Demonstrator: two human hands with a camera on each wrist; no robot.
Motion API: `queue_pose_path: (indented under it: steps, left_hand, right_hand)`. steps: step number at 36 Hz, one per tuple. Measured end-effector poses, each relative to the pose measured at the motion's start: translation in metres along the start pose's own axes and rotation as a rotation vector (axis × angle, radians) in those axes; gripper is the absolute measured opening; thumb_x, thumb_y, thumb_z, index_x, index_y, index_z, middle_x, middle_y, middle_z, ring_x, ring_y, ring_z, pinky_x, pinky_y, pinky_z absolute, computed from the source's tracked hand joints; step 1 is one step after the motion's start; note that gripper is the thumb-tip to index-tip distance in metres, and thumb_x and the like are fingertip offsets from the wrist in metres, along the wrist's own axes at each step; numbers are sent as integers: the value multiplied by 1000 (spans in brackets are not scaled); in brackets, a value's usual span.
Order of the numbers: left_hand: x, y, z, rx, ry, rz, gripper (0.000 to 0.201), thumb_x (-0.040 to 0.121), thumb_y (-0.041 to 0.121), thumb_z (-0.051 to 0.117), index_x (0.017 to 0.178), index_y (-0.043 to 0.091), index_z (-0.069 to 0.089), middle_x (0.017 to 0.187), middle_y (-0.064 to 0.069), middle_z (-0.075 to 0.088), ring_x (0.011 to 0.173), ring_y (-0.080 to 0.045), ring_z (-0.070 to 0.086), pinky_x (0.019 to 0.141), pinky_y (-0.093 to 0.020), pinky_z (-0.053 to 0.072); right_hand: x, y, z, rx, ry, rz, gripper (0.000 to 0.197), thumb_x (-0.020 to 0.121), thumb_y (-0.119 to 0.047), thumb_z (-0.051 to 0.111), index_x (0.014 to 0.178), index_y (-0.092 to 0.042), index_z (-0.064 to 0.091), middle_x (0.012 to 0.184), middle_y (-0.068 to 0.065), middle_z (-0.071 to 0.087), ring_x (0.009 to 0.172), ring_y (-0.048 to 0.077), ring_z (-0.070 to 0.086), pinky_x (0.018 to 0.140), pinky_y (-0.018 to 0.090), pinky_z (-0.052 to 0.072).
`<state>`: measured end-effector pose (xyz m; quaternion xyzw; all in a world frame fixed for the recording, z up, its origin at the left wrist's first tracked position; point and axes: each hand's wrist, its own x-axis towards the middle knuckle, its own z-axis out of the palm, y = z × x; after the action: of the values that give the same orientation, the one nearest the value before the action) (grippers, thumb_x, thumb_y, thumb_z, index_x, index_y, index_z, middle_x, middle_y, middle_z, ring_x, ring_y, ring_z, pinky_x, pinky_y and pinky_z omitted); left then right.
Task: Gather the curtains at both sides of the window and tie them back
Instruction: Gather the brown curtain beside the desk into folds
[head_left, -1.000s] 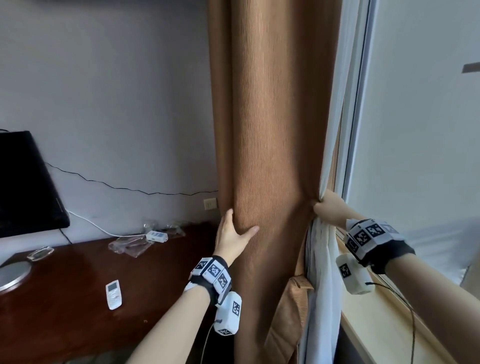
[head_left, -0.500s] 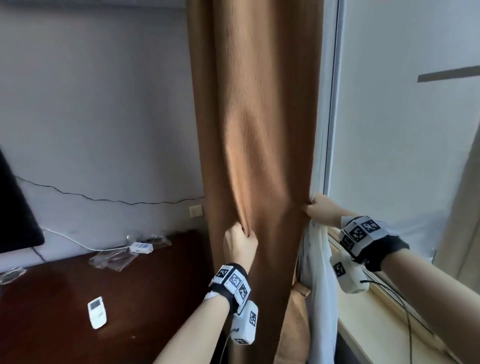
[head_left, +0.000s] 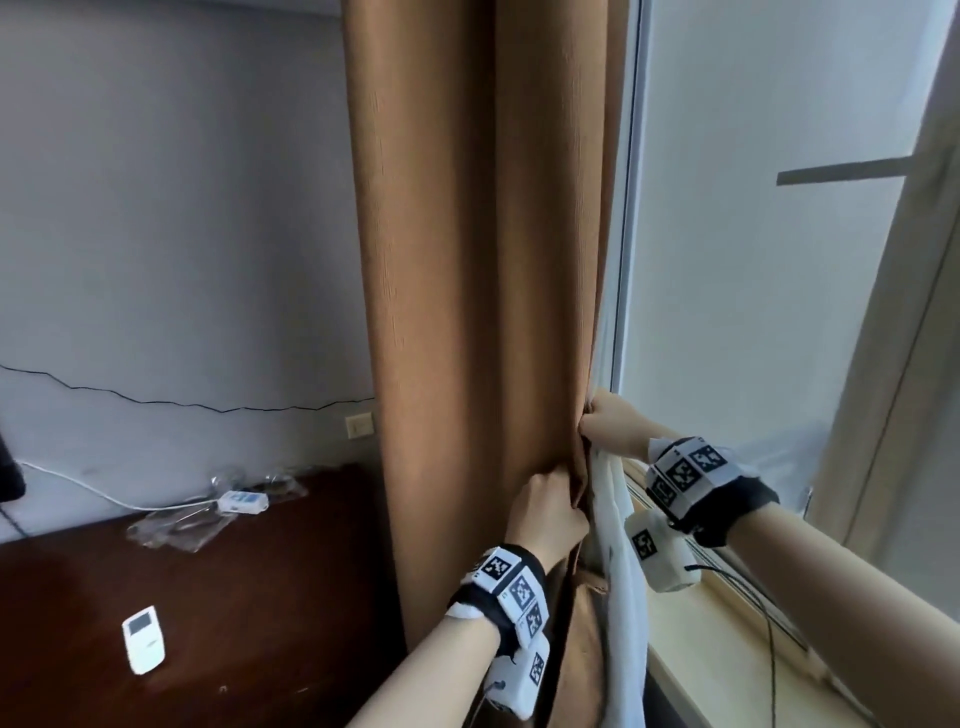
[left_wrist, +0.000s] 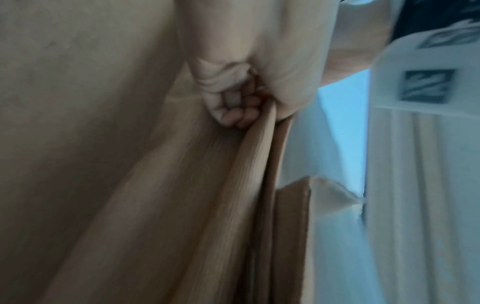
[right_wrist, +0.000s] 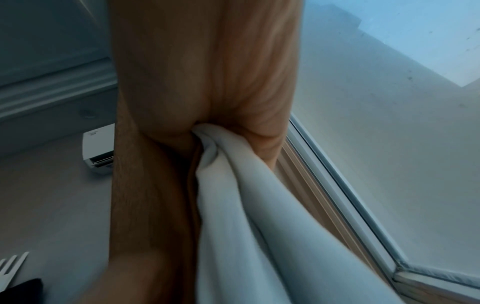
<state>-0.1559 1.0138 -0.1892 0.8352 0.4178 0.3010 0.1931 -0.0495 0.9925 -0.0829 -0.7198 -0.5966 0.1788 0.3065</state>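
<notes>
A tall brown curtain (head_left: 467, 312) hangs left of the window (head_left: 753, 260), with a white sheer (head_left: 618, 571) along its window-side edge. My left hand (head_left: 545, 512) grips a fold of the brown cloth; in the left wrist view its curled fingers (left_wrist: 233, 111) pinch the fold of the brown curtain (left_wrist: 155, 185). My right hand (head_left: 605, 428) sits just above and right of it, holding the curtain's edge together with the sheer. The right wrist view shows the brown curtain (right_wrist: 207, 72) and the sheer (right_wrist: 246, 205) bunched at one point, fingers hidden. A short brown fabric flap (head_left: 584, 592) hangs below my hands.
A dark wooden desk (head_left: 260, 597) stands left of the curtain, with a white remote (head_left: 144, 646), plastic wrap and a small white device (head_left: 241, 501) on it. The window sill (head_left: 727, 675) runs under my right arm. Another curtain (head_left: 893, 312) hangs at the far right.
My left hand went from lying flat on the brown curtain to gripping a fold, then carried it right, close to my right hand. The right hand kept its hold.
</notes>
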Motion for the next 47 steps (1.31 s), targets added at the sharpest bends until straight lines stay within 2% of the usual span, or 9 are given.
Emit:
queue_pose_path:
  steps: [12,16,18,22,24,27,33,40,47]
  left_hand:
    - [15,-13,12,-30,-210,-48,40,77,7,50,117,11,53,114,-16,65,109,-35,59,89,-34,51]
    - [14,-15,15,-51,-272,-36,36,76,5,50,111,9,57,114,-16,65,112,-35,58,90,-33,50]
    - [17,-16,14,-38,-293,-38,29,76,6,50,104,7,60,110,-17,67,109,-35,59,88,-33,50]
    - [23,-17,12,-4,-327,-43,31,77,9,51,106,6,62,115,-17,66,112,-35,58,90,-33,50]
    - [24,-17,11,11,-344,-35,31,78,8,51,107,6,62,115,-17,65,112,-34,59,91,-35,50]
    - [23,-17,12,11,-357,-14,31,80,7,51,110,8,60,116,-16,64,113,-34,58,94,-39,50]
    - [29,-48,-14,-23,-351,59,30,75,22,63,104,23,60,115,-5,62,109,-23,57,96,-35,47]
    - [64,-126,-112,-69,551,-152,56,77,26,76,125,15,48,129,-7,49,123,-24,44,104,-29,29]
    - [80,-165,-134,-252,234,-424,108,69,42,83,152,20,16,156,-5,25,142,-26,27,115,-43,26]
  right_hand:
    - [-1,4,1,8,-25,3,34,85,-6,39,117,-10,52,104,4,57,96,23,53,81,28,40]
    - [-2,3,2,70,-24,8,22,87,-5,38,103,-14,49,98,3,55,96,24,50,81,30,37]
    - [-5,0,2,117,-14,27,13,95,-17,38,98,-19,51,93,-3,55,99,25,50,83,31,37]
    - [-13,-3,2,205,-59,46,80,90,-71,30,144,-12,37,143,6,45,133,26,41,110,42,29]
    - [-10,-1,3,178,-53,32,71,80,-77,43,113,-16,57,111,-5,64,104,16,59,93,34,44]
    - [0,3,10,33,28,-47,33,89,-45,63,70,-27,43,55,-23,57,56,-2,50,56,12,37]
    - [19,25,12,-39,149,-39,17,84,-2,49,97,1,59,91,16,63,88,35,60,71,34,47]
    - [21,40,0,22,140,-61,32,92,-4,49,123,-5,57,109,7,59,100,22,54,87,28,40]
    - [28,36,9,31,132,-55,31,91,-10,49,120,-8,58,111,11,64,101,27,58,89,36,47]
